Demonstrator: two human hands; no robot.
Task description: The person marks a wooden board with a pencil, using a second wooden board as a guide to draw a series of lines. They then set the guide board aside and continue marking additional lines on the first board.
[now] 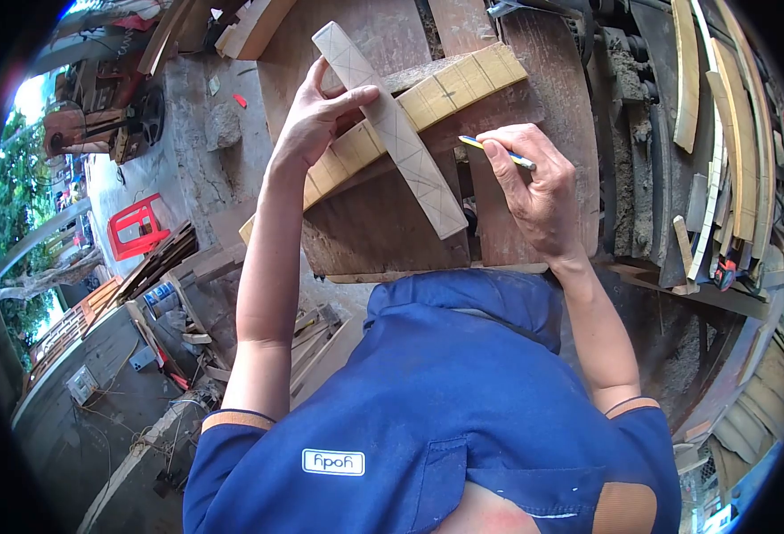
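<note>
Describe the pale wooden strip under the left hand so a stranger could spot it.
On the brown wooden workbench, the left hand presses a pale strip across a yellower marked board. Only it carries pencilled criss-cross lines and a rounded end.

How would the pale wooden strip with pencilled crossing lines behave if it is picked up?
The pale wooden strip is probably stiff: it lies straight across the yellowish curved plank. Flat-faced, it should not roll. The left hand pinches it alone, so it seems light.

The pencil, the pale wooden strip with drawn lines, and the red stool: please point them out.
pencil (499, 151), head view, on its yellow shaft.
pale wooden strip (410, 156), head view, on its marked face.
red stool (134, 227), head view, on its seat.
</note>
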